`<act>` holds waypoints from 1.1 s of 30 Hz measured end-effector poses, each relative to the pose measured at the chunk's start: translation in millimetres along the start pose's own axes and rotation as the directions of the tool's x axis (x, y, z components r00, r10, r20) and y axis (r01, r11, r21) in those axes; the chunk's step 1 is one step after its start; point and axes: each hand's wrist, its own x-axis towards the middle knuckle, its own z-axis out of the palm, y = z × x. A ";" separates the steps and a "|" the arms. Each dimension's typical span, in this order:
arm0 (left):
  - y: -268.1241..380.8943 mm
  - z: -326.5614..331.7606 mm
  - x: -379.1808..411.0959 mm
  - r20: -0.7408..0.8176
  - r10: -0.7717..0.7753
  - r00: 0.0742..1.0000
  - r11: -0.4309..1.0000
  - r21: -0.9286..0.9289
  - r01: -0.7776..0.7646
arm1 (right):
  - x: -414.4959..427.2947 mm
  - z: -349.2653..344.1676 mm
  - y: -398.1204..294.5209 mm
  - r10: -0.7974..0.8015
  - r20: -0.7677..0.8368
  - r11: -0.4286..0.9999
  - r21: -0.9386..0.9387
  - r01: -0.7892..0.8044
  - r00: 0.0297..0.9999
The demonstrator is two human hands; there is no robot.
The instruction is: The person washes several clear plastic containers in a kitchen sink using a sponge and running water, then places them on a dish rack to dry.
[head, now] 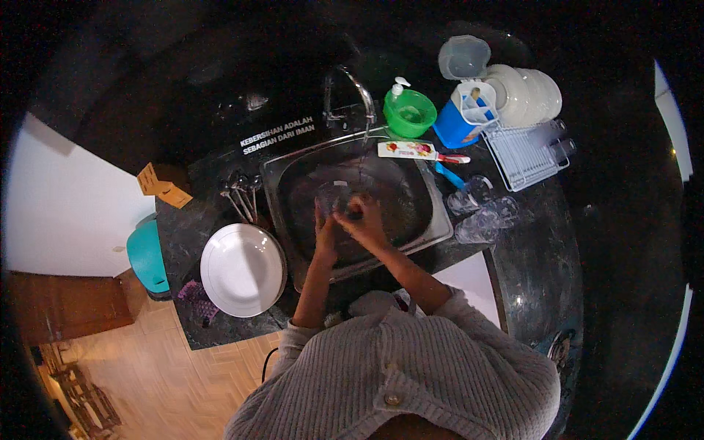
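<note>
Over the basin of the metal sink [446, 223], my left hand [324, 236] holds what looks like a clear drinking glass [333, 192]. My right hand [369, 223] is curled close beside it, its fingertips near the glass; whether it grips anything is too dark to tell. Behind the basin rises a curved chrome faucet [363, 93], and a thin stream of water seems to fall from it. To the left of the sink lies a stack of white plates [242, 269], with several metal spoons [242, 201] just behind.
A green bowl [408, 118] with a pump bottle [397, 89], a blue cutlery holder [459, 124] and a white wire rack [520, 159] stand back right. A floral-handled brush or knife [407, 149] crosses the sink's rim. Several clear glasses [484, 223] lie right; a purple mesh cloth [198, 300] lies left.
</note>
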 end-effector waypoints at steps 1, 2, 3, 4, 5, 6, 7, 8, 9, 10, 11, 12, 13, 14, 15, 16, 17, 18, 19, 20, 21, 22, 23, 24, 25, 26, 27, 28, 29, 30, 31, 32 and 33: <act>-4.3 2.9 3.3 0.000 0.053 0.999 0.994 0.092 -0.053 | 10.6 4.4 5.1 -0.095 -0.055 0.995 -0.049 0.092 0.994; -8.6 4.5 5.0 0.004 0.107 0.994 0.977 0.183 -0.106 | 20.4 7.8 10.2 -0.185 -0.110 0.979 -0.108 0.173 0.977; -3.4 12.0 0.1 0.038 0.055 0.998 0.991 0.123 -0.059 | 37.6 5.4 16.3 -0.166 -0.207 0.980 0.075 0.185 0.964; 9.8 22.3 -10.7 0.073 0.006 0.997 0.998 0.062 -0.010 | 47.4 1.3 16.9 -0.132 -0.297 0.944 0.252 0.211 0.946; 17.1 29.1 -16.4 0.111 -0.042 0.993 0.999 0.003 0.042 | 49.3 -7.2 20.8 -0.180 -0.180 0.922 0.312 0.230 0.967; 19.6 24.9 -17.7 0.181 -0.038 0.983 0.996 -0.067 0.051 | 47.7 -16.7 16.6 -0.240 -0.052 0.892 0.383 0.242 0.969; 21.4 20.0 -14.3 0.255 -0.027 0.967 0.989 -0.136 0.063 | 47.9 -23.6 9.6 -0.307 0.068 0.858 0.451 0.246 0.949; 23.1 15.3 -10.7 0.328 -0.012 0.945 0.976 -0.202 0.082 | 31.8 -19.6 1.7 -0.385 0.148 0.867 0.396 0.302 0.911; 20.5 9.0 -7.0 0.278 0.055 0.959 0.981 -0.192 -0.001 | 9.7 -11.0 -8.4 -0.414 0.103 0.890 0.254 0.378 0.905; 15.9 2.6 -1.7 0.232 0.120 0.965 0.981 -0.177 -0.080 | -13.0 -0.6 -18.3 -0.445 0.057 0.893 0.102 0.438 0.894; 15.6 2.1 4.0 0.197 0.186 0.963 0.975 -0.159 -0.156 | -20.8 2.1 -25.4 -0.481 0.009 0.875 -0.063 0.480 0.877; 18.1 4.0 4.5 0.182 0.133 0.974 0.989 -0.092 -0.118 | -19.3 -2.1 -27.1 -0.476 -0.010 0.877 -0.073 0.475 0.879; 20.4 4.3 -2.3 0.154 0.076 0.985 0.997 -0.020 -0.073 | -9.3 -6.6 -25.1 -0.437 -0.033 0.889 0.133 0.437 0.899; 23.6 4.3 -7.8 0.180 0.005 0.984 1.000 -0.020 -0.002 | 15.2 -14.3 -23.7 -0.394 -0.044 0.860 0.335 0.385 0.918; 27.1 7.4 -13.1 0.214 -0.072 0.974 0.997 -0.014 0.077 | 39.2 -24.4 -20.0 -0.344 -0.054 0.794 0.516 0.321 0.937; 32.0 13.8 -17.1 0.315 -0.160 0.936 0.980 -0.062 0.188 | 61.4 -33.4 -8.9 -0.247 0.093 0.830 0.535 0.160 0.965; 35.8 20.6 -19.6 0.418 -0.238 0.877 0.949 -0.094 0.302 | 83.7 -39.8 9.5 -0.145 0.236 0.847 0.532 -0.002 0.961; 38.6 25.6 -24.0 0.482 -0.210 0.851 0.942 -0.133 0.308 | 96.4 -39.9 24.1 -0.051 0.376 0.846 0.509 -0.160 0.925; 40.6 31.1 -28.9 0.542 -0.168 0.823 0.935 -0.177 0.308 | 101.3 -34.6 31.8 -0.054 0.265 0.931 0.362 -0.048 0.963; 41.8 38.2 -29.7 0.600 -0.126 0.790 0.924 -0.218 0.313 | 103.7 -27.9 39.6 -0.076 0.148 0.981 0.190 0.047 0.986; 36.4 40.3 -24.4 0.456 -0.136 0.879 0.981 -0.059 0.183 | 102.6 -19.3 40.6 -0.116 0.044 0.993 0.003 0.116 0.992; 23.0 36.2 -19.0 0.288 -0.108 0.951 0.990 0.114 0.077 | 91.1 -16.1 20.1 -0.213 -0.084 0.964 -0.181 0.195 0.974; 12.2 29.4 -13.7 0.122 -0.044 0.992 0.954 0.301 0.005 | 86.0 -15.1 -2.2 -0.138 -0.074 0.980 -0.156 0.126 0.988; 8.3 30.4 -11.6 0.113 -0.074 0.991 0.965 0.259 0.043 | 79.0 -21.6 -23.6 -0.051 -0.078 0.990 -0.137 0.040 0.996; 7.5 33.7 -7.7 0.105 -0.100 0.989 0.973 0.216 0.075 | 73.6 -28.5 -40.3 0.032 -0.079 0.992 -0.117 -0.041 0.996; 7.1 36.7 -3.5 0.099 -0.122 0.988 0.980 0.173 0.104 | 70.0 -34.9 -49.7 0.074 0.063 0.996 -0.052 -0.071 0.995; 2.1 34.8 -0.7 0.093 -0.084 0.992 0.996 0.031 0.082 | 60.2 -30.9 -47.9 -0.083 -0.015 0.997 0.001 0.083 0.996; -7.2 28.5 1.3 0.078 -0.047 0.996 0.992 -0.114 0.056 | 41.7 -21.0 -44.3 -0.234 -0.094 0.970 0.041 0.239 0.968; -14.4 23.6 4.4 0.057 -0.012 0.998 0.966 -0.257 0.026 | 23.4 -13.0 -42.8 -0.377 -0.177 0.917 0.066 0.393 0.909; -15.4 19.3 10.2 0.058 0.025 0.998 0.960 -0.281 -0.008 | 5.1 -10.2 -42.2 -0.427 -0.160 0.894 0.073 0.442 0.890; -13.2 15.6 17.5 0.063 0.064 0.996 0.951 -0.305 -0.042 | -12.8 -12.5 -40.3 -0.477 -0.145 0.868 0.076 0.490 0.867; -10.1 14.6 22.9 0.064 0.103 0.993 0.941 -0.331 -0.076 | -19.4 -16.6 -38.3 -0.526 -0.129 0.839 0.082 0.538 0.840; -0.1 21.6 16.9 0.144 0.058 0.988 0.972 -0.234 -0.023 | -10.0 -22.7 -34.2 -0.500 -0.175 0.838 0.150 0.525 0.848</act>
